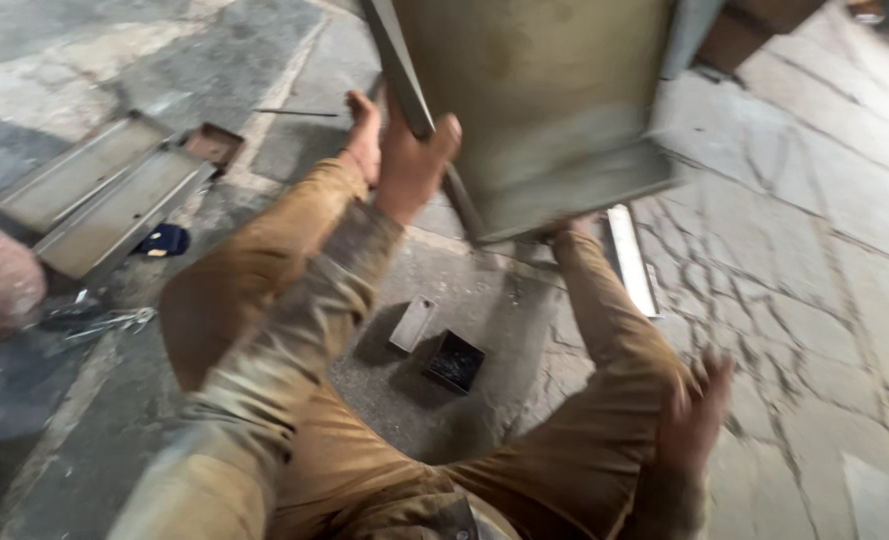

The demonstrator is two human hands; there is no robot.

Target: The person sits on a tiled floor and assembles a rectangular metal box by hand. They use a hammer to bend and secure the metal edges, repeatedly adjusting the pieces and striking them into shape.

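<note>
Stone floor (815,260), cracked; grey metal cabinet (535,100) at upper centre, tilted; left hand (410,160) grips its edge bar, nearer; right hand (695,410) released, lower right, well apart from it

Stone floor (815,230), metal trays (105,195), small black box (455,360)

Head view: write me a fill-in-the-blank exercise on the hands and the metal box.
1. The left hand grips the edge of the grey ____ box.
2. The right hand is open and holds ____.
3. On the stone floor between the legs lies a small open black ____.

Missing words: metal; nothing; box
</note>
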